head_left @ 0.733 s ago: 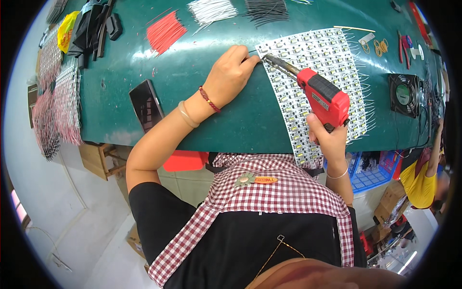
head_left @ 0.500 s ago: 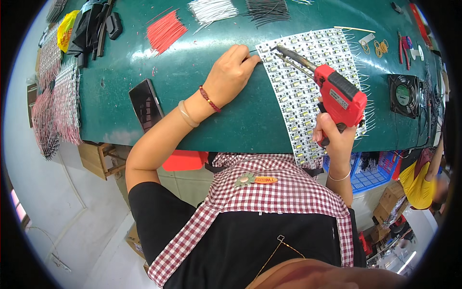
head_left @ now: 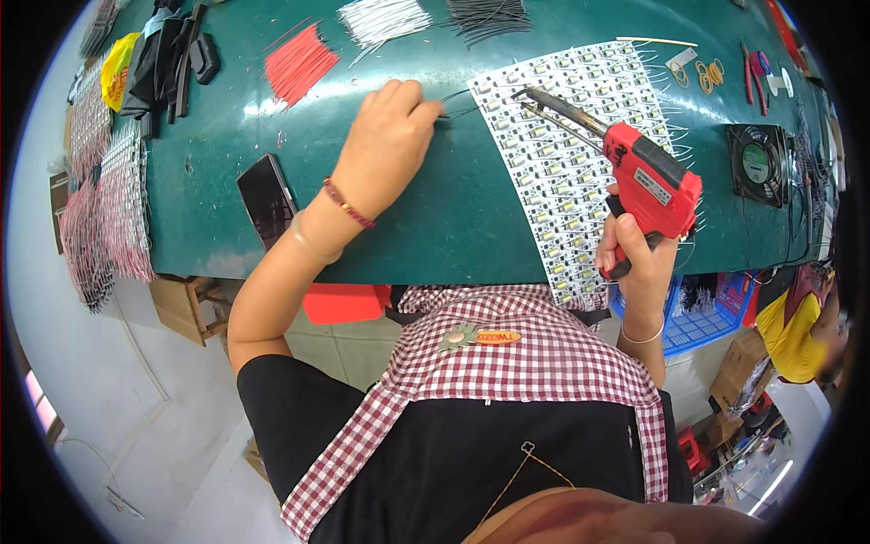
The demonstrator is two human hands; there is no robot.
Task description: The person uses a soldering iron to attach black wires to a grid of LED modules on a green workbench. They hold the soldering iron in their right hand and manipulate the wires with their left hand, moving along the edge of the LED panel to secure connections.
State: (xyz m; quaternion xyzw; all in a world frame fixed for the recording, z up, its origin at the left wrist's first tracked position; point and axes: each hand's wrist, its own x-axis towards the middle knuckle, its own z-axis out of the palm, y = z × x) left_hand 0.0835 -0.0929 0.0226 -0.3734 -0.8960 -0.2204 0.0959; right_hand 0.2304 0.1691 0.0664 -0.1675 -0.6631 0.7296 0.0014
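Wire [head_left: 456,102], thin and dark, lies pinched in the fingertips of the left hand [head_left: 388,136] in the upper middle of the frame, its free end reaching right toward the near corner of the white sheet of small light strips [head_left: 580,163]. The step in hand looks like soldering a lead onto that sheet: the wire end seems almost at the sheet's corner, and the iron is not yet on it. The next move likely calls for steadying the wire end on a pad at the sheet's edge and bringing the tip of the red soldering gun [head_left: 648,177] down to meet it.

That gun sits right of centre, its metal tip [head_left: 535,93] pointing to the upper left over the sheet, just right of the wire end and apart from it. The right hand [head_left: 639,258] is closed around the gun's grip below the sheet. The left hand is curled, fingers pressed together on the wire, resting on the green table [head_left: 453,227]. A black phone [head_left: 267,199] lies to the left, and bundles of red wires [head_left: 299,65] sit near the upper left.
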